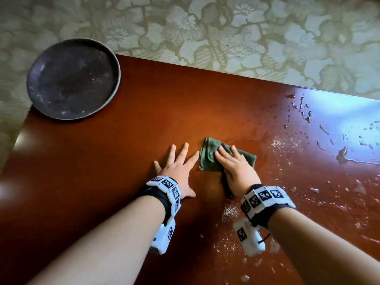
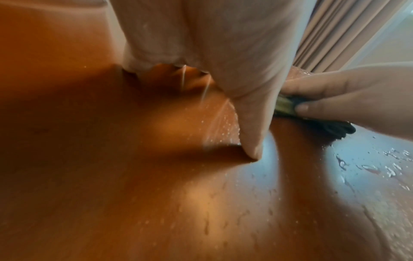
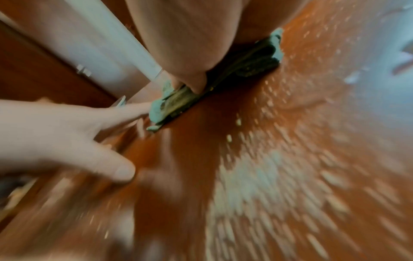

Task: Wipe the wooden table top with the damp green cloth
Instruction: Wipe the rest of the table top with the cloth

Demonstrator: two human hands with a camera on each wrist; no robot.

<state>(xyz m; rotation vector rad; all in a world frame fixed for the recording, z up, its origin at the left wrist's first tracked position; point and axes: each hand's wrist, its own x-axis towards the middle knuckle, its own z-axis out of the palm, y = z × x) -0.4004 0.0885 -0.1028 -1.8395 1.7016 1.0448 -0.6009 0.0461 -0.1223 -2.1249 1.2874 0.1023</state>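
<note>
A crumpled green cloth (image 1: 207, 155) lies on the glossy red-brown wooden table top (image 1: 164, 112), near its middle. My right hand (image 1: 234, 163) presses down on the cloth with straight fingers. In the left wrist view its thumb (image 2: 301, 107) lies against the cloth's (image 2: 330, 128) near side. My left hand (image 1: 176, 161) rests flat and spread on bare wood just left of the cloth. Its forefinger tip reaches the cloth's left edge (image 3: 156, 109). The right wrist view is motion-blurred.
A dark round metal plate (image 1: 72, 79) overhangs the table's far left corner. Water drops and streaks (image 1: 304, 112) lie at the far right. White powdery crumbs (image 1: 283, 144) are scattered right of the cloth and near my right wrist (image 1: 229, 211). Patterned carpet (image 1: 226, 27) lies beyond the far edge.
</note>
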